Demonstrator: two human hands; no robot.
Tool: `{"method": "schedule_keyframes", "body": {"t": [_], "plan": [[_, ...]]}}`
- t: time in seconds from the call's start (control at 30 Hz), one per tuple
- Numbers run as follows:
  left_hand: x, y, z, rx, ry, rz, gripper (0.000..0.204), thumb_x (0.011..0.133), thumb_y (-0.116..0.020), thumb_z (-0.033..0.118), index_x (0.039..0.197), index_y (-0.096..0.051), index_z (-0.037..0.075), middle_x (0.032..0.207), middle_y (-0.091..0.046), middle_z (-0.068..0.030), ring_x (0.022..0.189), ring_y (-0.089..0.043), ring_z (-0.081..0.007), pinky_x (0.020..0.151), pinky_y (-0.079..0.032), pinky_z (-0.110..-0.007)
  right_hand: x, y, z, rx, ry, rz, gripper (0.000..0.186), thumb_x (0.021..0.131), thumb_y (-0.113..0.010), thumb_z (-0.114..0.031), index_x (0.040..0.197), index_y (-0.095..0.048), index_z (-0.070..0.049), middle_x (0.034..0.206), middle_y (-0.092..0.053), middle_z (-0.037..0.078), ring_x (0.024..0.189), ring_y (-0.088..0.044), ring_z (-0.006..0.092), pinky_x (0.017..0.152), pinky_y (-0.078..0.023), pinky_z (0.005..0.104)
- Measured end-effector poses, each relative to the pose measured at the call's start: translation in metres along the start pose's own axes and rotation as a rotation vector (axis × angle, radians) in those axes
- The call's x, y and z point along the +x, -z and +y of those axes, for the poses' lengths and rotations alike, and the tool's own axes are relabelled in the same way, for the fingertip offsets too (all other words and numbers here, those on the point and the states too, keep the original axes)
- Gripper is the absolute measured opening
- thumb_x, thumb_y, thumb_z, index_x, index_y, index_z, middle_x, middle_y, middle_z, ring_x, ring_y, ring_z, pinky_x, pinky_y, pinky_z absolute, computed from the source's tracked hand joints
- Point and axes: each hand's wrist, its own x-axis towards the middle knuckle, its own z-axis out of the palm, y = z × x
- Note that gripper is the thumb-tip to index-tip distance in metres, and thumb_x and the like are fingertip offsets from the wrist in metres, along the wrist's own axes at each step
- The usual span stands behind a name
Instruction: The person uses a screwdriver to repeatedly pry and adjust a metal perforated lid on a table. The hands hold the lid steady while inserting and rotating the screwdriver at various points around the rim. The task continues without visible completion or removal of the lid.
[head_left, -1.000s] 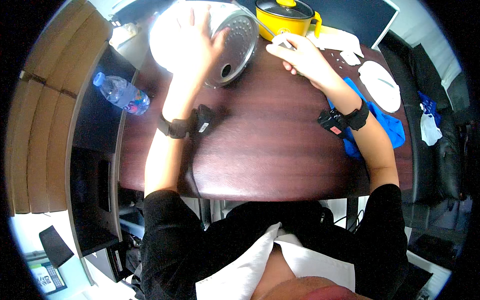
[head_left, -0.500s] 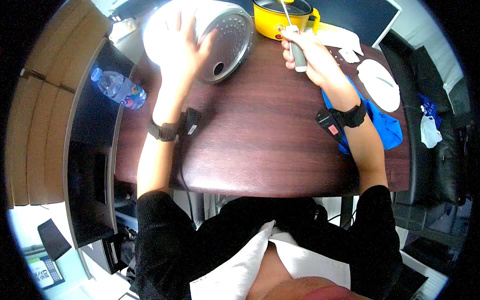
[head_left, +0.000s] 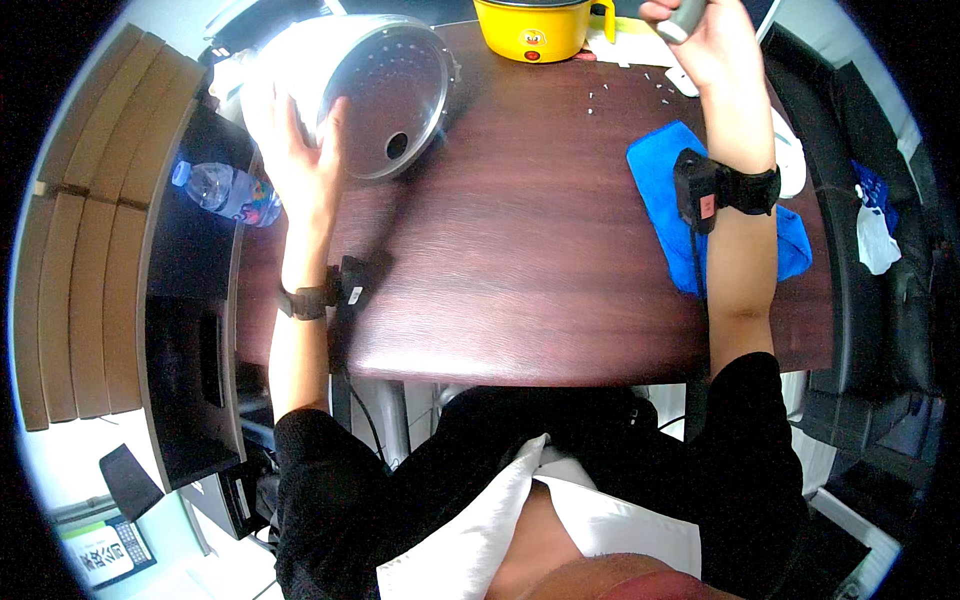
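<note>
On the far left of the table, a white round appliance (head_left: 285,60) lies tipped over. Its dark base, with rows of small holes and one larger round hole, faces right. My left hand (head_left: 308,170) grips the side of the white shell, thumb spread towards the base. At the upper right, my right hand (head_left: 725,55) is raised, its fingers closed round the grey handle of a screwdriver (head_left: 685,20). The screwdriver's shaft is beyond the top of the picture. Under my right forearm lies a folded blue cloth (head_left: 662,175).
A yellow pot (head_left: 535,28) with a handle stands at the far edge. Beside it lie a white sheet (head_left: 630,45), a small white piece (head_left: 682,82) and several tiny bits. A white oval part (head_left: 790,160) is partly behind my right forearm. A water bottle (head_left: 228,193) lies left.
My left hand and the appliance have shifted left and a little nearer. My right hand has moved up and right with the screwdriver, uncovering more of the blue cloth.
</note>
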Motion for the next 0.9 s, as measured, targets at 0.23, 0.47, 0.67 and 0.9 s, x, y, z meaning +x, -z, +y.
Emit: {"method": "schedule_keyframes", "body": {"t": [0.23,0.47,0.67,0.9], "plan": [[-0.005,-0.01,-0.004,0.028,0.037,0.06,0.058,0.084,-0.073,0.026,0.131,-0.051,0.0,0.138,-0.047,-0.0229,0.133,-0.039,-0.0362,0.11,-0.031,-0.041,0.005,0.007,-0.011,0.089,0.036,-0.016,0.013,0.089,-0.059,-0.019,0.083,-0.052,-0.01,0.069,-0.051,0.0,0.054,-0.049,0.0116,0.045,-0.041,0.0233],[-0.011,-0.018,0.006,0.0,0.097,0.095,0.059,0.083,-0.073,0.022,0.132,-0.049,0.001,0.142,-0.041,-0.0241,0.136,-0.035,-0.0371,0.11,-0.03,-0.042,-0.018,-0.022,0.003,-0.045,0.082,0.083,0.015,0.091,-0.058,-0.022,0.084,-0.052,-0.011,0.07,-0.052,-0.001,0.055,-0.051,0.0106,0.045,-0.042,0.0227],[-0.006,-0.009,0.002,-0.036,0.065,0.016,0.059,0.083,-0.073,0.023,0.129,-0.048,-0.003,0.14,-0.042,-0.025,0.133,-0.038,-0.0372,0.109,-0.031,-0.043,-0.019,-0.025,0.021,-0.032,-0.068,0.01,0.014,0.092,-0.057,-0.02,0.085,-0.053,-0.009,0.071,-0.054,0.001,0.055,-0.053,0.0116,0.046,-0.044,0.0245],[0.004,0.012,0.006,0.098,0.015,-0.044,0.07,0.072,-0.073,0.018,0.132,-0.04,-0.001,0.137,-0.04,-0.026,0.128,-0.04,-0.0406,0.106,-0.034,-0.047,-0.025,-0.029,0.028,-0.08,-0.058,-0.02,0.01,0.091,-0.057,-0.015,0.085,-0.055,-0.007,0.068,-0.054,0.002,0.052,-0.054,0.0126,0.044,-0.045,0.0267]]}}
